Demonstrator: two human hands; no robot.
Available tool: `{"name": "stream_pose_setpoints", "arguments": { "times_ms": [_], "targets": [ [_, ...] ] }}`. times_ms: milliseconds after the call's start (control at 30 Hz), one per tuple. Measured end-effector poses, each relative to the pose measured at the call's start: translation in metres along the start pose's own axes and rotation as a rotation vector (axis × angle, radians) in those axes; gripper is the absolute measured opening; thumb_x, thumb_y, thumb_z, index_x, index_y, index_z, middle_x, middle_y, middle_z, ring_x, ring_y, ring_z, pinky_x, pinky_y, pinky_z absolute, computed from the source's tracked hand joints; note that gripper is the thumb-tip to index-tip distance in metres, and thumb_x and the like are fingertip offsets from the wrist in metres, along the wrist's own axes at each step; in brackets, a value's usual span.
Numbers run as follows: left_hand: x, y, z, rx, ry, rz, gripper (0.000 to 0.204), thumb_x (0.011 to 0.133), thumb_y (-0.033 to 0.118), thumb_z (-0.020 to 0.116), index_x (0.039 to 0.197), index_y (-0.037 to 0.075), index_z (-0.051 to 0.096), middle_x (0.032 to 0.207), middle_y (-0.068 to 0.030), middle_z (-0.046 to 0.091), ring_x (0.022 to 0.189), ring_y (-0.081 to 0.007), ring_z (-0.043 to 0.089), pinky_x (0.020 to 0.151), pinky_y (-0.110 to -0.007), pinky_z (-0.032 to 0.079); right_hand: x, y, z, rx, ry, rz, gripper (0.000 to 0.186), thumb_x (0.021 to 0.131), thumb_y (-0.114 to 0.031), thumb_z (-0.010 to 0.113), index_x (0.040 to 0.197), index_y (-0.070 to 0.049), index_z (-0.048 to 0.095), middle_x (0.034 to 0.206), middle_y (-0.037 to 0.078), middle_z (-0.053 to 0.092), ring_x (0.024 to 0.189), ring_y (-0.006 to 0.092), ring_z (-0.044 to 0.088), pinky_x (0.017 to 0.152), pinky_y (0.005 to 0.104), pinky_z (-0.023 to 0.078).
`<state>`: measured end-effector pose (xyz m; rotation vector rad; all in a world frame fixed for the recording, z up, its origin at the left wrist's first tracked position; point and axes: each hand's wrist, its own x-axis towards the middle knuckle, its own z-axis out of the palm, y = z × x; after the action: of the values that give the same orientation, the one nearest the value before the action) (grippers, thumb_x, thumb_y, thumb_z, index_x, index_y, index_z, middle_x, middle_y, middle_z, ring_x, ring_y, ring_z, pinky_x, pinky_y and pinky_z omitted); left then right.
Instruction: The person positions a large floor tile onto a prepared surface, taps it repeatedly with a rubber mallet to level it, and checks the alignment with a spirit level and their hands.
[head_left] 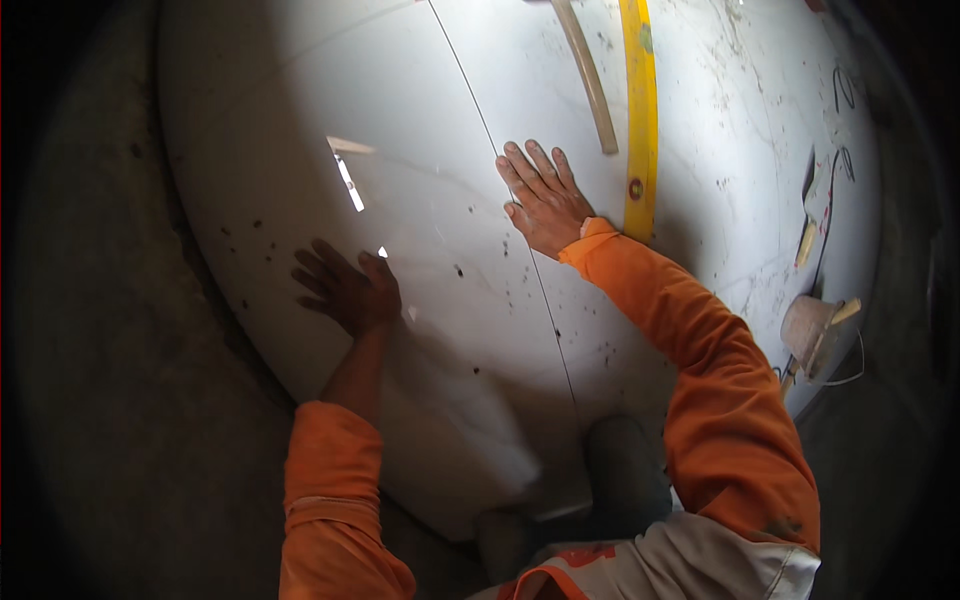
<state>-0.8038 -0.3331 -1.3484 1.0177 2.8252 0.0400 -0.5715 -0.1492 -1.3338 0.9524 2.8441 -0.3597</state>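
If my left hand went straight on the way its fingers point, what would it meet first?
Your left hand would likely meet the small dark specks on the pale slab first, though depth is unclear.

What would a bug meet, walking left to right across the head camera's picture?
Bare left hand → bare right hand → long, flat, yellow bar-shaped level → small, rounded, dirty brownish bucket.
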Motion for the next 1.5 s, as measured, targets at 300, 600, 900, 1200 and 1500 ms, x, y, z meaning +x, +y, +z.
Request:
{"name": "stream_pose_setpoints", "arguments": {
  "times_ms": [300, 600, 900, 1200, 1500],
  "targets": [
    [0.000, -0.002, 0.001, 0.030, 0.021, -0.012, 0.076, 0.094, 0.044, 0.038, 0.154, 0.004, 0.013, 0.160, -0.0243, 0.007, 0.146, -0.0493, 0.007, 0.113, -0.067, 0.004, -0.119, -0.015, 0.000, 0.004, -0.035, -0.175, 0.062, 0.087, -0.037, 0.064, 0.142, -0.014, 0.046, 0.152, 0.012, 0.034, 0.141, 0.0344, 0.028, 0.115, 0.0552, 0.021],
    [0.000, -0.001, 0.003, 0.006, 0.032, -0.001, 0.077, 0.091, 0.043, 0.039, 0.152, 0.002, 0.017, 0.157, -0.0282, 0.012, 0.143, -0.0526, 0.009, 0.112, -0.069, 0.007, -0.121, -0.004, 0.005, 0.012, 0.033, -0.160, 0.055, 0.084, -0.031, 0.068, 0.137, -0.025, 0.053, 0.150, 0.012, 0.036, 0.139, 0.0330, 0.032, 0.115, 0.0555, 0.022],
    [0.001, -0.004, 0.007, 0.012, 0.046, 0.018, 0.078, 0.089, 0.045, 0.040, 0.151, 0.002, 0.018, 0.156, -0.0294, 0.013, 0.142, -0.0531, 0.011, 0.110, -0.071, 0.007, -0.175, -0.011, 0.010, 0.072, -0.085, -0.256, 0.053, 0.080, -0.022, 0.067, 0.132, -0.027, 0.057, 0.150, 0.012, 0.038, 0.138, 0.0343, 0.034, 0.114, 0.0571, 0.022],
    [0.001, -0.006, 0.003, -0.001, 0.043, 0.016, 0.078, 0.092, 0.044, 0.039, 0.153, 0.003, 0.014, 0.158, -0.0279, 0.008, 0.144, -0.0527, 0.007, 0.110, -0.071, 0.006, -0.088, 0.011, -0.003, 0.280, 0.331, -0.098, 0.054, 0.081, -0.024, 0.067, 0.133, -0.014, 0.054, 0.147, 0.021, 0.036, 0.137, 0.0379, 0.034, 0.115, 0.0536, 0.023],
    [-0.004, 0.003, 0.000, 0.021, -0.007, -0.003, 0.076, 0.093, 0.041, 0.041, 0.154, 0.005, 0.013, 0.159, -0.0261, 0.007, 0.146, -0.0500, 0.004, 0.113, -0.068, 0.004, 0.068, 0.053, 0.000, -0.146, 0.640, 0.631, 0.045, 0.089, -0.025, 0.060, 0.132, -0.013, 0.053, 0.141, 0.021, 0.041, 0.128, 0.0400, 0.041, 0.104, 0.0513, 0.034]
  ]
}}
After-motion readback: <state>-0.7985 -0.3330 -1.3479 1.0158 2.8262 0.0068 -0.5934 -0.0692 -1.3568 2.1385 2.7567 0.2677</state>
